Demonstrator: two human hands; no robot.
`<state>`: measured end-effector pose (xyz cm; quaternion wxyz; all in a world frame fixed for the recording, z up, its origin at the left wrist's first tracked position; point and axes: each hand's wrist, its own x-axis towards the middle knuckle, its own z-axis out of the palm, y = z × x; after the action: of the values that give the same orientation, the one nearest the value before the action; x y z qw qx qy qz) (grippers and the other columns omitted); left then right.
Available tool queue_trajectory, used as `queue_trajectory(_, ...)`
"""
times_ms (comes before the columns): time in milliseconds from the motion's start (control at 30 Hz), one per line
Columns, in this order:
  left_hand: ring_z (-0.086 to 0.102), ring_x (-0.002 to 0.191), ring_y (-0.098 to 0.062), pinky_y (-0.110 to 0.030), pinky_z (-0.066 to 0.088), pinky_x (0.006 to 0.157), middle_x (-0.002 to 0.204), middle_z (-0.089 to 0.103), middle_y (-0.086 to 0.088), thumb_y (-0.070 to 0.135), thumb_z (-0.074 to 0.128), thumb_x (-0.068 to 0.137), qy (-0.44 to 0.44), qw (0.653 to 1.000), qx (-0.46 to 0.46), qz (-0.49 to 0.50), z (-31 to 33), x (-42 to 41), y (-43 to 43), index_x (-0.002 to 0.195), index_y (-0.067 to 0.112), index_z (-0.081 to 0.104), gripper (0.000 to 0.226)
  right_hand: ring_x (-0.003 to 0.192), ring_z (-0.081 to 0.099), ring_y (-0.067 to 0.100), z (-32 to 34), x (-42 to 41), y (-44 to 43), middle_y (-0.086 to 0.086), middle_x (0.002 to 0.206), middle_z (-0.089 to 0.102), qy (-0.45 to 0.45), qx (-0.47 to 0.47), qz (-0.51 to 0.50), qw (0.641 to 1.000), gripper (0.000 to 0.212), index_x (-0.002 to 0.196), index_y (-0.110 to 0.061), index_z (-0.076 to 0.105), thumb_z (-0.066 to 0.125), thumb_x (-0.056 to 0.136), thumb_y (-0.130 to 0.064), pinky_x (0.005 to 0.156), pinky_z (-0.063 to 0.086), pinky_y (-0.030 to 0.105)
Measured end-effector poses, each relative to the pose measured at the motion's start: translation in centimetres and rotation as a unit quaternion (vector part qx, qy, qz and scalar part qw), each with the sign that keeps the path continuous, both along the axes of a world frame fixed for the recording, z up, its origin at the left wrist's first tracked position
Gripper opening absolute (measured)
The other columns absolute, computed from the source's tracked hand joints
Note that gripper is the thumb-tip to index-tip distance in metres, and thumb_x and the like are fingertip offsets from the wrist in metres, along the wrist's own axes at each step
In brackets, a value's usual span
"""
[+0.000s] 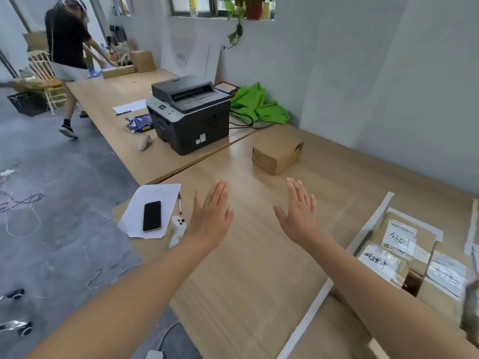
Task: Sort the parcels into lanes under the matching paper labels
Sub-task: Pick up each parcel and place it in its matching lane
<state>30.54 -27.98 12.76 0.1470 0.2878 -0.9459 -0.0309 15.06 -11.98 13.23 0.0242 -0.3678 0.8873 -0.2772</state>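
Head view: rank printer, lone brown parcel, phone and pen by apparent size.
1. printer
2. parcel
3. phone
4. pen
The phone lies nearer the camera, so its real gap to the parcel is likely bigger than it looks.

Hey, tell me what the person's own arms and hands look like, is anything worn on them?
Nothing worn shows. The left hand and right hand are bare, with no gloves, rings or watch in view. Both forearms are bare as far as the picture reaches: no sleeves, bracelets or markings visible.
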Motion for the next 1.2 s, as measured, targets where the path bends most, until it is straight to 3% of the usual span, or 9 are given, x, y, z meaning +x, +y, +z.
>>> queue_trajectory(200,0.0,0.153,-0.01,-0.049,-0.001,0.122,0.166,0.006,0.003,0.032,0.027,0.104,-0.016,0.997,0.028,-0.071,-2.8,-8.5,-7.1,0.158,0.014,0.008,0.06,0.154,-0.004,0.012,-2.2,-4.7,-4.2,-0.007,0.167,0.006,-0.03,0.027,-0.072,0.997,0.073,0.159,-0.017,0.007,0.049,0.101,-0.029,0.125,-0.004,0.042)
queue_trajectory(400,-0.001,0.152,-0.008,-0.045,-0.007,0.121,0.167,0.004,0.005,0.034,0.024,0.106,-0.017,0.986,0.05,-0.156,-4.8,-16.2,-14.6,0.159,0.017,0.007,0.058,0.154,-0.003,0.013,-4.6,-8.0,-10.9,-0.005,0.167,0.005,-0.063,0.063,-0.144,0.986,0.072,0.159,-0.017,0.007,0.048,0.102,-0.031,0.123,-0.004,0.039)
queue_trajectory(700,0.004,0.152,-0.01,-0.048,-0.002,0.121,0.166,0.01,0.003,0.031,0.029,0.106,-0.034,0.965,0.238,-0.107,-10.0,-24.7,-22.6,0.157,0.016,0.013,0.056,0.154,-0.001,0.017,-6.3,-13.2,-19.3,0.001,0.167,0.005,-0.185,0.079,-0.169,0.965,0.07,0.16,-0.017,0.007,0.047,0.103,-0.03,0.122,0.003,0.036)
queue_trajectory(800,0.008,0.152,-0.013,-0.049,0.005,0.122,0.165,0.015,0.002,0.032,0.033,0.105,0.001,0.948,0.305,-0.09,-10.7,-28.9,-24.5,0.157,0.016,0.018,0.056,0.154,0.002,0.018,-6.5,-16.5,-20.9,0.003,0.167,0.007,-0.245,0.048,-0.185,0.951,0.067,0.16,-0.019,0.009,0.045,0.104,-0.03,0.123,0.009,0.037)
queue_trajectory(900,0.014,0.151,-0.017,-0.047,0.012,0.121,0.164,0.019,-0.002,0.032,0.037,0.105,0.026,0.933,0.347,-0.087,-11.5,-32.8,-26.5,0.156,0.016,0.02,0.057,0.153,0.01,0.015,-8.0,-20.2,-22.4,0.0,0.166,0.014,-0.296,-0.001,-0.206,0.933,0.066,0.16,-0.018,0.012,0.044,0.105,-0.034,0.122,0.013,0.031)
queue_trajectory(1067,0.024,0.148,-0.027,-0.042,0.018,0.12,0.162,0.025,-0.004,0.033,0.043,0.103,0.046,0.915,0.397,-0.049,-13.1,-38.4,-29.9,0.157,0.015,0.02,0.061,0.15,0.025,0.016,-10.9,-25.4,-25.2,0.0,0.164,0.024,-0.404,-0.092,-0.252,0.874,0.066,0.16,-0.017,0.012,0.043,0.105,-0.037,0.118,0.023,0.031)
queue_trajectory(1133,0.028,0.147,-0.025,-0.038,0.023,0.118,0.16,0.029,-0.002,0.031,0.045,0.103,0.085,0.88,0.468,-0.007,-13.6,-40.6,-31.2,0.156,0.016,0.022,0.06,0.149,0.025,0.016,-11.9,-27.4,-26.6,-0.004,0.161,0.028,-0.428,-0.112,-0.261,0.858,0.065,0.16,-0.016,0.013,0.042,0.106,-0.036,0.116,0.023,0.029)
queue_trajectory(1200,0.033,0.144,-0.021,-0.031,0.027,0.112,0.158,0.034,-0.001,0.029,0.045,0.104,0.103,0.848,0.519,0.01,-14.2,-42.5,-32.0,0.155,0.015,0.025,0.057,0.142,0.033,0.015,-12.2,-29.1,-28.1,-0.011,0.143,0.039,-0.449,-0.148,-0.263,0.841,0.055,0.157,-0.014,0.023,0.039,0.107,-0.031,0.106,0.026,0.023)
